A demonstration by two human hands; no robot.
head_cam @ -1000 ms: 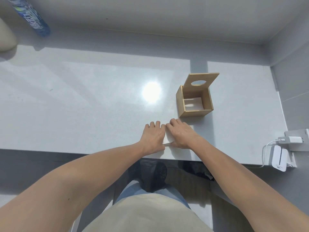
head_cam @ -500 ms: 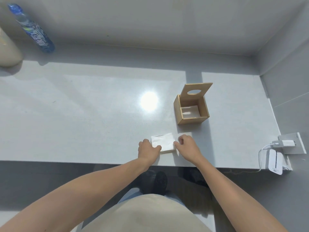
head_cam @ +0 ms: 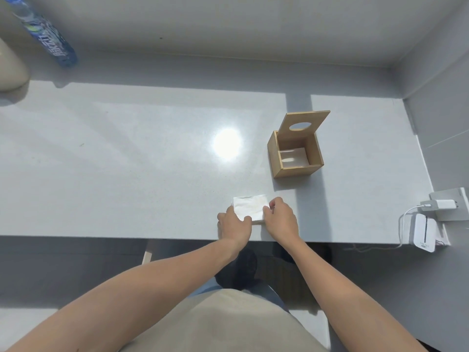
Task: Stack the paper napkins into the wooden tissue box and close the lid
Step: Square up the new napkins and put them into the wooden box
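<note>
A small stack of white paper napkins [head_cam: 250,206] lies on the grey counter near its front edge. My left hand [head_cam: 234,224] grips the stack's near left corner and my right hand [head_cam: 280,219] grips its right side. The wooden tissue box [head_cam: 295,154] stands farther back and to the right, apart from my hands. Its lid [head_cam: 304,123], with an oval hole, is swung up and leans back. A pale sheet shows at the bottom inside the box.
A blue water bottle [head_cam: 47,34] lies at the far left by a beige object [head_cam: 10,69]. A white charger and small white device [head_cam: 422,231] with a cable sit at the counter's right edge. The counter's front edge [head_cam: 127,236] runs just below my hands.
My hands were flat over the napkins a second ago. They have drawn back to the stack's sides, uncovering it, and now pinch its edges. The box has not moved.
</note>
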